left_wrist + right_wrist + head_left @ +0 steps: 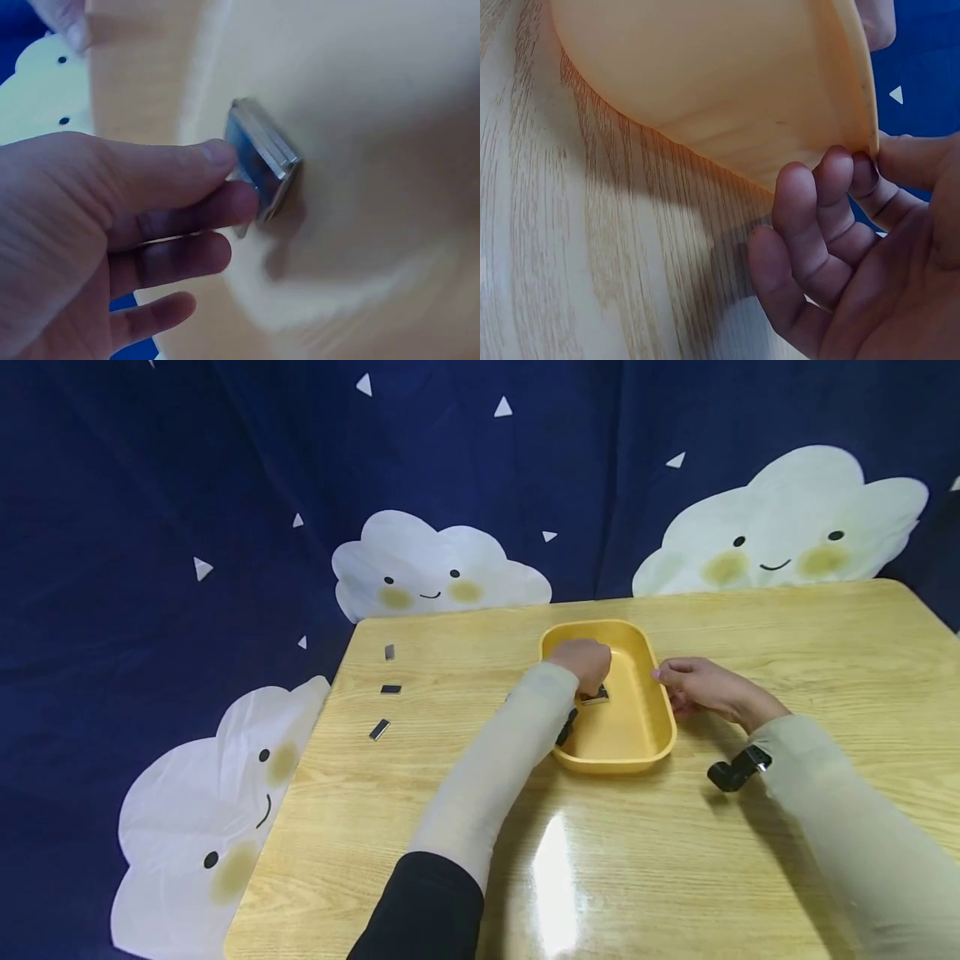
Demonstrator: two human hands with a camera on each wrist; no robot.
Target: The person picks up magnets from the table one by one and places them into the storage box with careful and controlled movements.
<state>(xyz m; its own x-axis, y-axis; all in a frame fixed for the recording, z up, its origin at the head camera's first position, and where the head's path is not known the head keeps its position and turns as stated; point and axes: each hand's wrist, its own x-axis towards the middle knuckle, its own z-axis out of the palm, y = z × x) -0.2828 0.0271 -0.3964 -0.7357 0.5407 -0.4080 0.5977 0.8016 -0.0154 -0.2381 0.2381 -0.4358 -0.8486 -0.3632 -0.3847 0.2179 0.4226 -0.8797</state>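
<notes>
A yellow-orange plastic bin (618,727) with rounded corners stands on the wooden table. My left hand (583,662) reaches down inside it. In the left wrist view, the thumb and forefinger of that hand (142,202) pinch at the near edge of small flat rectangular pieces (266,150) with dark faces and silvery edges, lying together against one another. Their exact kind is unclear, and the fingers partly cover them. At the bin's right side, my right hand (708,687) pinches the rim, thumb on one side and fingertips on the outer wall (727,90).
On the table's left part lie three similar small rectangles: a greyish one (389,652) farthest back, a dark one (391,690) in the middle and another dark one (379,729) nearest. A dark blue curtain (465,452) with cloud prints hangs behind the table (787,627).
</notes>
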